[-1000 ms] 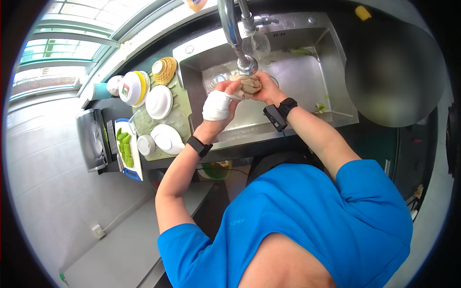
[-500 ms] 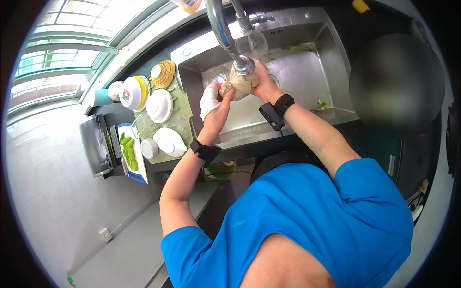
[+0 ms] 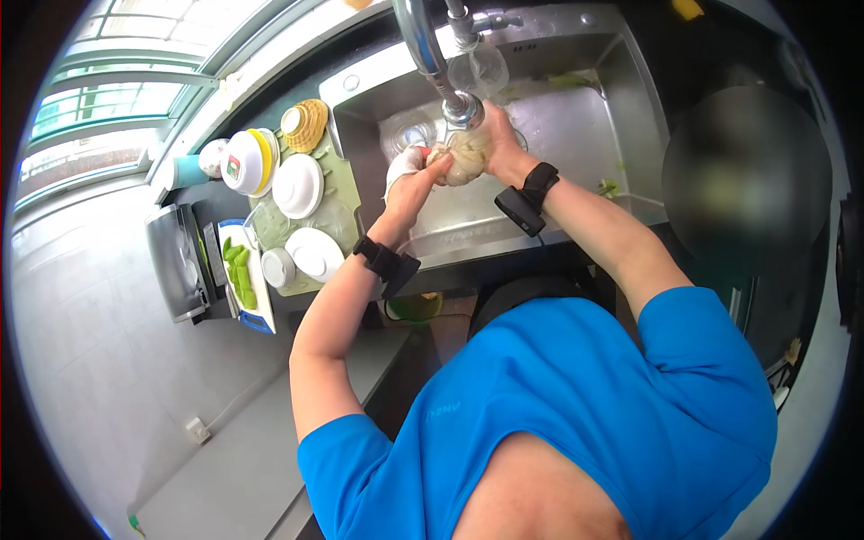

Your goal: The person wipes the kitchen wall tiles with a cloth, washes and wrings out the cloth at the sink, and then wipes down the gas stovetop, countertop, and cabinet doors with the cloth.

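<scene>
Under the curved metal faucet (image 3: 461,110), both hands hold a wet, pale beige, crumpled bundle that looks like a dishcloth (image 3: 464,160). My left hand (image 3: 416,183), with a white wrapping on its outer side, pinches the near left part of the cloth. From the right, my right hand (image 3: 506,148) closes around the cloth's other side; its fingertips are partly hidden behind the cloth and the faucet. All of this is above the stainless steel sink (image 3: 576,162).
A clear glass (image 3: 486,70) stands behind the faucet. Green scraps (image 3: 608,187) lie in the sink. To the left, bowls (image 3: 297,186) and a yellow basket (image 3: 304,124) sit on a green mat (image 3: 346,193). Green vegetables (image 3: 238,270) rest on a cutting board (image 3: 260,292). A blurred round shape (image 3: 747,180) is at right.
Both hands keep hold of the cloth, which has shifted slightly right and looks more bunched. My right hand has moved a little to the right. The whole view has tilted slightly.
</scene>
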`<state>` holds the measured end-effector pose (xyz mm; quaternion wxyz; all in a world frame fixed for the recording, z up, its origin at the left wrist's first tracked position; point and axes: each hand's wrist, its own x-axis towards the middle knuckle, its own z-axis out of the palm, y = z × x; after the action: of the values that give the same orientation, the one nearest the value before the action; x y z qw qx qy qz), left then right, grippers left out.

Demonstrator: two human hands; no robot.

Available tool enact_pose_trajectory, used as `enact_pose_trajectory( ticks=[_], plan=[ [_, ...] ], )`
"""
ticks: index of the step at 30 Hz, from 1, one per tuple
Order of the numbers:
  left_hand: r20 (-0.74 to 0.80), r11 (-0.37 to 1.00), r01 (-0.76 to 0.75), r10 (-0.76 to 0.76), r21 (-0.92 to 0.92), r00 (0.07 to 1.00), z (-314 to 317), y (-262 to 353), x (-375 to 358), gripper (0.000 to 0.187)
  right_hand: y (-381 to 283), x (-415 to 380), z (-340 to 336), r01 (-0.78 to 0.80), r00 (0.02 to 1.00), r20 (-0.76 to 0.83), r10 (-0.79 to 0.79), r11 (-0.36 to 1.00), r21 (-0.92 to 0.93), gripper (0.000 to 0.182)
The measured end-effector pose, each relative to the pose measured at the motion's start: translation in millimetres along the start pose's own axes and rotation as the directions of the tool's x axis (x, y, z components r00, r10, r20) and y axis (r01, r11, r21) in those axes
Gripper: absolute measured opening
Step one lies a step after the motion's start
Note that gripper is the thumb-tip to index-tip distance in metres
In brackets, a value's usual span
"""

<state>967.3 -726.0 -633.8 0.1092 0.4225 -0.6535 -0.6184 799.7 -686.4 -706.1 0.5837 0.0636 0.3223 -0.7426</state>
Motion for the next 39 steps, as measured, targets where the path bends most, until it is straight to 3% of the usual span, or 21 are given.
enact_pose_trajectory(
  ticks=[3,5,9,12,13,14,15,16,18,20,22,24,25,26,28,30,32,34,36,38,39],
  plan=[
    [0.051,0.998,0.057,-0.056,-0.022,0.997,-3,-8,6,0.033,10,16,-19,-0.115,0.993,0.020,0.114,0.988,0.098,0.023],
    [0.047,0.997,0.082,-0.082,-0.006,0.996,-5,-14,10,0.033,13,21,-25,-0.064,0.997,-0.040,0.060,0.990,-0.124,0.022],
    [0.088,0.993,0.111,-0.115,0.051,0.989,-10,-20,17,0.031,16,21,-29,-0.131,0.986,-0.112,0.125,0.990,-0.051,0.022],
    [0.023,1.000,-0.011,0.010,0.013,1.000,-13,-21,17,0.028,3,11,-42,-0.211,0.969,-0.169,0.180,0.959,-0.190,0.028],
    [0.013,0.992,-0.056,0.055,0.111,0.998,-20,-18,18,0.026,6,14,-56,-0.064,0.983,-0.178,-0.035,0.850,-0.522,0.031],
    [0.013,0.992,-0.063,0.062,0.109,0.998,-24,-15,20,0.026,8,18,-69,0.062,0.965,-0.109,-0.239,0.611,-0.789,0.033],
    [0.025,0.988,-0.091,0.089,0.122,0.996,-28,-11,22,0.025,7,19,-86,0.324,0.867,0.191,-0.460,0.230,-0.918,0.037],
    [0.034,0.984,-0.119,0.115,0.135,0.993,-32,-9,23,0.025,0,8,-75,0.331,0.865,0.199,-0.460,0.227,-0.916,0.037],
    [0.130,0.950,-0.210,0.184,0.230,0.974,-34,-4,31,0.022,-15,-17,-49,0.372,0.922,0.381,-0.075,0.453,-0.810,0.044],
    [0.147,0.920,-0.307,0.278,0.244,0.949,-31,-19,44,0.030,-17,-12,-26,0.115,0.876,0.187,0.444,0.184,-0.976,0.048],
    [0.143,0.940,-0.299,0.277,0.165,0.950,-25,-27,51,0.030,-27,-58,22,0.352,0.853,0.434,0.290,0.293,-0.889,0.049],
    [0.065,0.966,-0.238,0.232,0.100,0.971,-14,-15,46,0.037,-17,-51,14,0.322,0.875,0.445,0.191,0.457,-0.829,0.050],
    [0.078,0.975,-0.217,0.220,-0.048,0.972,-17,-18,46,0.049,-20,-57,21,0.140,0.927,0.312,0.208,0.580,-0.803,0.049],
    [0.048,0.980,-0.192,0.190,0.051,0.981,-17,-21,46,0.066,-26,-64,28,-0.051,0.953,0.167,0.252,0.680,-0.732,0.048],
    [0.083,0.975,-0.106,0.091,0.195,0.992,-17,-19,30,0.083,-8,-38,0,-0.101,0.979,0.072,0.193,0.756,-0.647,0.047],
    [0.099,0.965,-0.203,0.188,0.167,0.977,-6,-14,2,0.089,-6,-35,12,-0.321,0.947,0.010,0.322,0.945,-0.062,0.037],
    [0.118,0.947,-0.288,0.273,0.140,0.955,0,-4,-13,0.094,-12,-43,31,-0.348,0.937,0.027,0.348,0.937,-0.035,0.036],
    [-0.021,0.979,-0.183,0.186,0.090,0.982,3,6,-19,0.095,-8,-39,33,-0.388,0.915,-0.041,0.400,0.906,0.169,0.035],
    [-0.061,0.988,-0.105,0.113,0.117,0.992,2,7,-19,0.084,-9,-38,32,-0.431,0.896,-0.030,0.443,0.884,0.180,0.042],
    [-0.108,0.878,-0.072,0.139,0.473,0.984,-2,5,-16,0.075,-13,-42,32,-0.473,0.874,-0.016,0.485,0.859,0.195,0.049],
    [-0.109,0.877,-0.071,0.138,0.474,0.984,-5,6,-18,0.075,-24,-55,41,-0.502,0.853,-0.115,0.509,0.861,0.083,0.049]
  ],
)
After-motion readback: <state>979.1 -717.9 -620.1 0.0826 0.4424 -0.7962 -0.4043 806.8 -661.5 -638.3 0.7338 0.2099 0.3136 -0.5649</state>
